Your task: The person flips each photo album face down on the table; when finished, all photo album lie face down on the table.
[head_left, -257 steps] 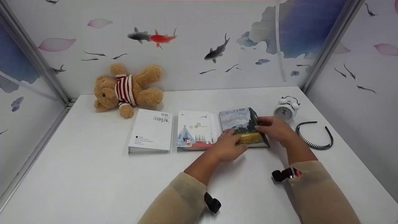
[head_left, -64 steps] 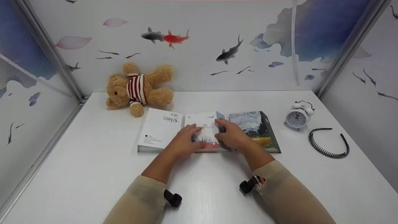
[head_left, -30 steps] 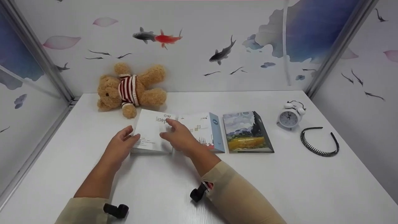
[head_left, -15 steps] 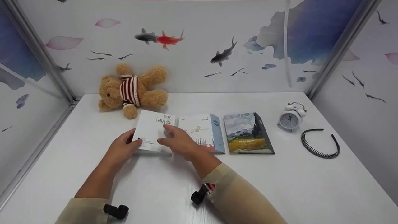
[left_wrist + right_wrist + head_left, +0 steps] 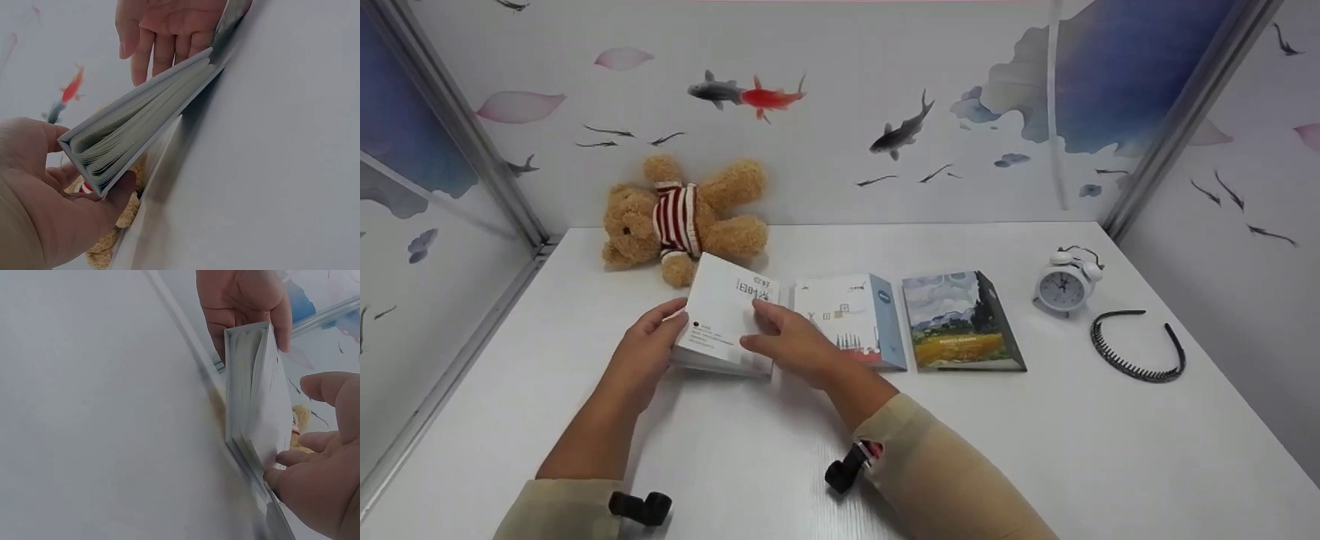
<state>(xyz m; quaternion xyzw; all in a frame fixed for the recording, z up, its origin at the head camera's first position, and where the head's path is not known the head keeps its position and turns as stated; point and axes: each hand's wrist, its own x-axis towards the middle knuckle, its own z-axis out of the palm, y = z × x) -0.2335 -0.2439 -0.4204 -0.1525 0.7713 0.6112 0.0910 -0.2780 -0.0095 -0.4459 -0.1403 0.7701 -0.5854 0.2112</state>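
Note:
A white photo album (image 5: 727,315) with dark lettering is tilted up, its left spine side raised off the table. My left hand (image 5: 649,349) grips that spine, thumb on the cover; the left wrist view shows fingers and thumb on either side of the spine (image 5: 81,169). At the album's right edge, my right hand (image 5: 799,341) rests its fingertips, fingers loosely extended. In the right wrist view, the lower fingertips (image 5: 275,475) touch the cover edge. Beside it lies a white album (image 5: 836,319) with a blue spine, then a landscape-painted photo album (image 5: 956,322).
A teddy bear (image 5: 679,217) in a striped shirt lies at the back left, close behind the tilted album. On the right are a white alarm clock (image 5: 1063,289) and a black headband (image 5: 1136,367). Patterned walls enclose the white table (image 5: 780,465).
My hands have moved from the painted album, past the middle one, to the left white album. The middle album's blue spine now shows. The left album's spine side has risen.

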